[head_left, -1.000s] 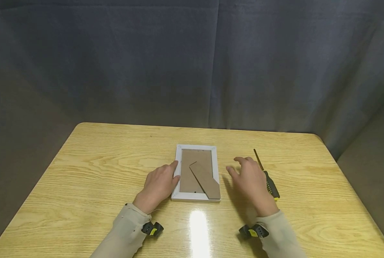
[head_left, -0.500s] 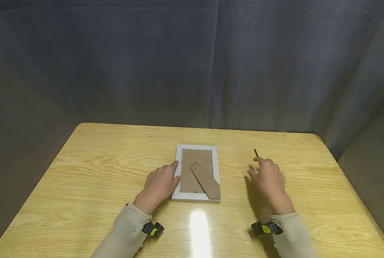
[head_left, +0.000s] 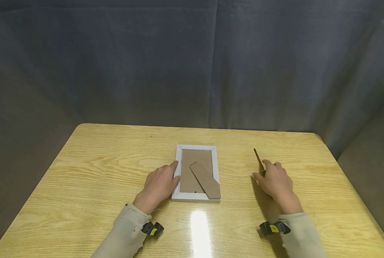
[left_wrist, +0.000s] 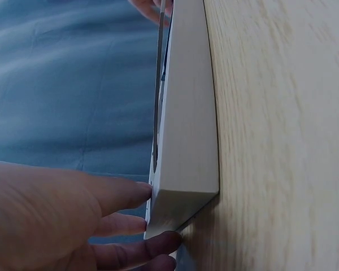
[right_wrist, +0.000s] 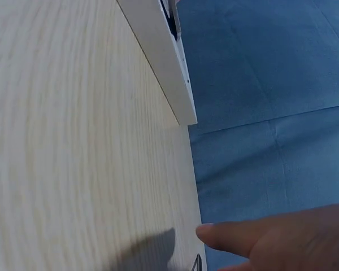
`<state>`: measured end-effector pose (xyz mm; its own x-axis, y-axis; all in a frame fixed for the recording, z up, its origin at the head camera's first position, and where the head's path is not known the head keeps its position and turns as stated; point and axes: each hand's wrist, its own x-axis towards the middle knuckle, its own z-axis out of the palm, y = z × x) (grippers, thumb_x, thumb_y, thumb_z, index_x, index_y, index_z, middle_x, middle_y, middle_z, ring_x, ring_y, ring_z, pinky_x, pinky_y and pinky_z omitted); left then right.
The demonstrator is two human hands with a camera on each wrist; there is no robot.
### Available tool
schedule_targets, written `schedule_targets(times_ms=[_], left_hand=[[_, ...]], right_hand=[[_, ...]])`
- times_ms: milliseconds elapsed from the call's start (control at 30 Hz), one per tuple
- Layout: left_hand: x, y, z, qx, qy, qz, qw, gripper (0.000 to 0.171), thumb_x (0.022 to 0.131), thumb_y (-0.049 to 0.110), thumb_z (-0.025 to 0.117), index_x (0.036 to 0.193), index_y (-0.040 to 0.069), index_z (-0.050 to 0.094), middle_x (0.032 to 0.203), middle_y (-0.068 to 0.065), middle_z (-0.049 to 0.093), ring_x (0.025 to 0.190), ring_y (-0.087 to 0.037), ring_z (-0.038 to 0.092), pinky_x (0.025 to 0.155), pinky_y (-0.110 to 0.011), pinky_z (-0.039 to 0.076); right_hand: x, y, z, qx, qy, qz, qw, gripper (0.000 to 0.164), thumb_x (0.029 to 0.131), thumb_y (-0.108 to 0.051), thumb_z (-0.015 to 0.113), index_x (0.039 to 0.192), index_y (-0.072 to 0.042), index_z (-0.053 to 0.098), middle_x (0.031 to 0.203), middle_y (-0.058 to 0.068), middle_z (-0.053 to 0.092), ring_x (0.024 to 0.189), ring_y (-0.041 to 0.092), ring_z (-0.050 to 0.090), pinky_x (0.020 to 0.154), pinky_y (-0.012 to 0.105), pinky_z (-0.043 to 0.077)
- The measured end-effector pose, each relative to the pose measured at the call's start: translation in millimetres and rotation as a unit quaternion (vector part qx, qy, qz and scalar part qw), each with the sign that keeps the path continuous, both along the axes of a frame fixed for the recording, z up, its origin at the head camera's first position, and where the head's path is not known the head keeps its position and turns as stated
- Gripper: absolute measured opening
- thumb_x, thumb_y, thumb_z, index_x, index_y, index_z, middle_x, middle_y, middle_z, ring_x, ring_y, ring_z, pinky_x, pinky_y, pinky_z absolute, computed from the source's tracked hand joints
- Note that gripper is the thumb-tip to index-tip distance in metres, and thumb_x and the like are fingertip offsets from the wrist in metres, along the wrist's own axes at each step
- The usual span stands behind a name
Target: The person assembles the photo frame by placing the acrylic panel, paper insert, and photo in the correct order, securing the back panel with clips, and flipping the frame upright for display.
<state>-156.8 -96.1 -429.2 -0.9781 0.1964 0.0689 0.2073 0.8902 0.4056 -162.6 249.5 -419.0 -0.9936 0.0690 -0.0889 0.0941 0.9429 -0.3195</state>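
A white picture frame (head_left: 196,196) lies back side up on the table, its brown stand flap (head_left: 208,182) at the lower right. My left hand (head_left: 159,184) rests along the frame's left edge, thumb and index finger touching the white border. The left wrist view shows the fingers (left_wrist: 118,195) at the frame's corner and side. To the right, my right hand (head_left: 277,182) hovers over a screwdriver (head_left: 258,158), thumb and index finger apart on either side of the handle's front end. Most of that handle is hidden under the hand; its dark shaft points away from me.
The wooden table (head_left: 114,150) has rounded far corners. Dark curtains (head_left: 146,71) hang behind it and at both sides. A bright light reflection lies on the wood in front of the frame.
My right hand has moved right, from between the frame and the screwdriver to over the screwdriver's handle. My left hand and the frame have stayed in place.
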Motion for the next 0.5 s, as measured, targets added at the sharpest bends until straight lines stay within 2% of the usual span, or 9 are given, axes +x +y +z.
schedule_targets(times_ms=[133,267,400,500], left_hand=[[0.0,-0.1,0.1,0.0,0.0,-0.002,1.0,0.05,0.095,0.018,0.068,0.141,0.0,0.057,0.105,-0.019,0.074,0.067,-0.016,0.058,0.047,-0.028,0.04],[0.0,-0.5,0.3,-0.001,-0.002,-0.002,1.0,0.05,0.095,0.018,0.068,0.141,0.0,0.057,0.107,-0.019,0.074,0.068,-0.016,0.059,0.048,-0.028,0.041],[-0.1,-0.6,0.7,0.0,-0.003,-0.002,1.0,0.051,0.095,0.018,0.068,0.141,0.0,0.057,0.109,-0.02,0.074,0.071,-0.017,0.062,0.049,-0.029,0.043],[0.1,-0.1,1.0,0.0,-0.005,-0.002,1.0,0.051,0.096,0.019,0.069,0.141,0.0,0.056,0.111,-0.02,0.074,0.076,-0.019,0.066,0.051,-0.03,0.045]], right_hand=[[0.5,5.4,-1.6,0.009,-0.025,0.005,1.0,0.07,0.096,-0.036,0.063,0.148,0.005,0.041,0.129,0.039,0.051,0.108,0.052,0.058,0.075,0.057,0.051],[0.5,7.0,-4.0,0.014,-0.03,0.009,0.999,0.065,0.096,-0.032,0.063,0.146,0.006,0.044,0.13,0.036,0.055,0.113,0.051,0.058,0.08,0.058,0.051],[-0.2,6.4,-7.6,0.015,-0.008,0.012,1.0,0.052,0.097,-0.021,0.061,0.14,0.006,0.051,0.127,0.034,0.061,0.109,0.047,0.063,0.077,0.056,0.053],[0.2,4.9,-10.2,0.01,0.012,0.012,1.0,0.042,0.098,-0.013,0.056,0.135,0.006,0.056,0.124,0.033,0.063,0.098,0.042,0.066,0.071,0.052,0.054]])
